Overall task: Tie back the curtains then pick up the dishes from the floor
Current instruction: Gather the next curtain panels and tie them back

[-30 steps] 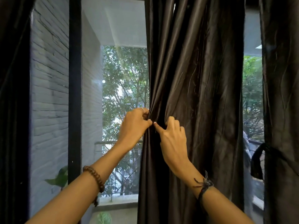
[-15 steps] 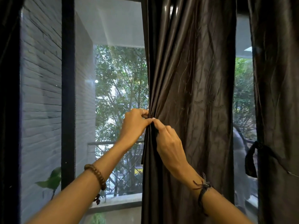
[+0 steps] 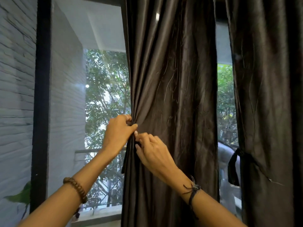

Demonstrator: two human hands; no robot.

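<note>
Centrally, dark glossy curtain (image 3: 172, 95) hangs creased (bottom cut off); left hand (image 3: 118, 133) and right hand (image 3: 152, 151) both pinch its gathered edge toward 9 o'clock; fingertips hidden in folds.

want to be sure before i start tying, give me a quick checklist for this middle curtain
1. Left hand grips the curtain edge: ok.
2. Right hand has a grip on the folds just below: ok.
3. Whole width gathered: not ok, most of it hangs loose to the right.
4. Tie for this curtain in hand: cannot tell, none shows.
5. Right curtain already tied with its black tie: ok.
6. Dishes: cannot tell, floor out of view.
</note>
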